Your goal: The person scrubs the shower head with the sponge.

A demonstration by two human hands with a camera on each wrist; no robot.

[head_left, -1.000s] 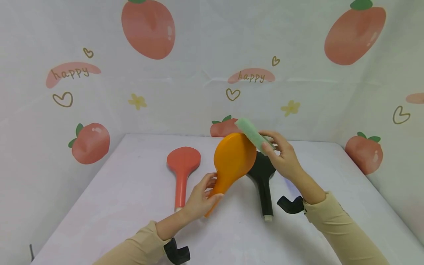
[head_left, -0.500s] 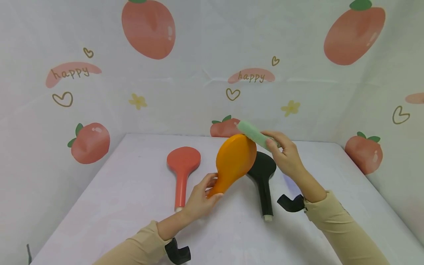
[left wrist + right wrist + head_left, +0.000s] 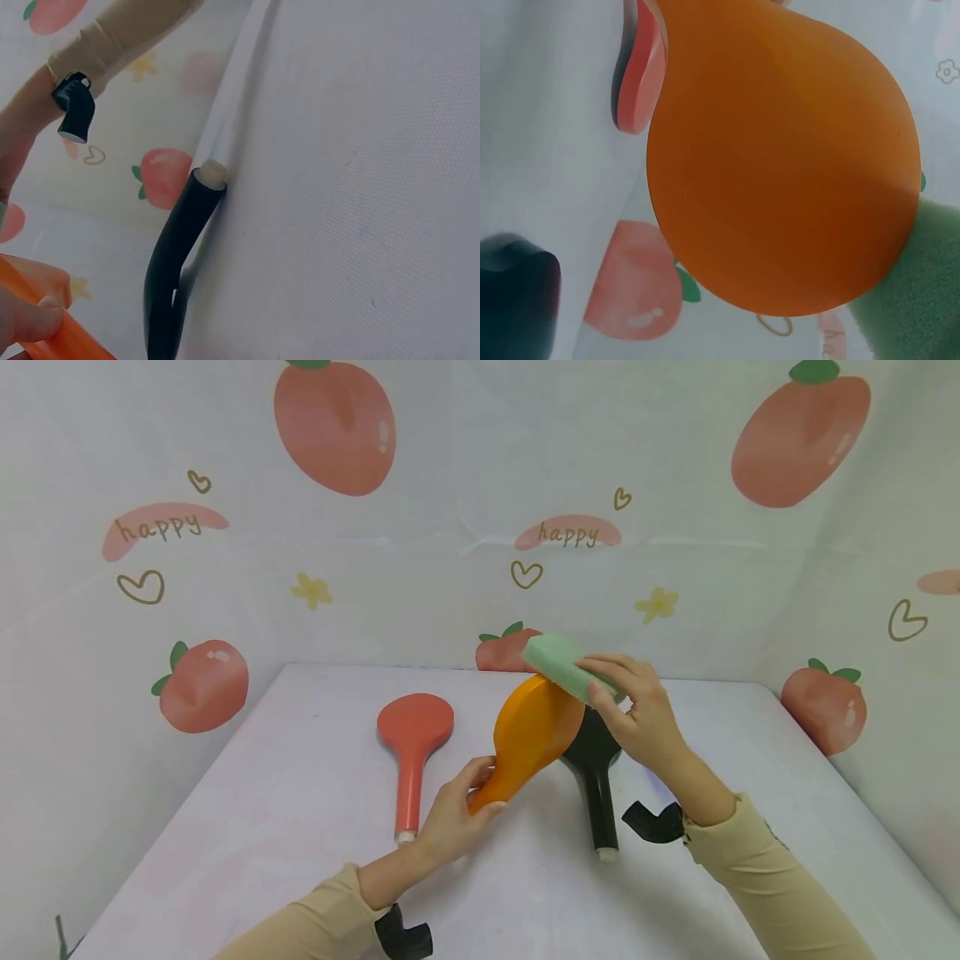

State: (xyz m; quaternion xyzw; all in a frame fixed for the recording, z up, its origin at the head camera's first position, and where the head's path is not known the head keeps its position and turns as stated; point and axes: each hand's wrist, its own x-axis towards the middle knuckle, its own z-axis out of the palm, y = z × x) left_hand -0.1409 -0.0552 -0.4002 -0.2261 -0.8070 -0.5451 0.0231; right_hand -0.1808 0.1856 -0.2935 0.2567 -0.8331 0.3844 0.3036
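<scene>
My left hand (image 3: pixel 454 810) grips the handle of an orange shower head (image 3: pixel 529 727), holding it tilted above the table. In the right wrist view the smooth round back of the orange shower head (image 3: pixel 780 165) fills the middle. A pale green sponge (image 3: pixel 562 664) is pinched between the thumb and fingers of my right hand (image 3: pixel 641 714). It lies against the upper edge of the orange head; the right wrist view shows the sponge (image 3: pixel 922 292) touching that rim. Behind the orange one lies a black shower head (image 3: pixel 597 785), partly covered.
A red shower head (image 3: pixel 412 752) lies on the white table (image 3: pixel 300 827) to the left, its pale handle end near my left wrist. Black curved pieces (image 3: pixel 654 822) are strapped at both wrists. A printed cloth (image 3: pixel 420 560) hangs behind the table.
The sponge has turned to show a broader face and moved along the top edge of the orange head. The orange shower head has shifted slightly right and down and tilted more.
</scene>
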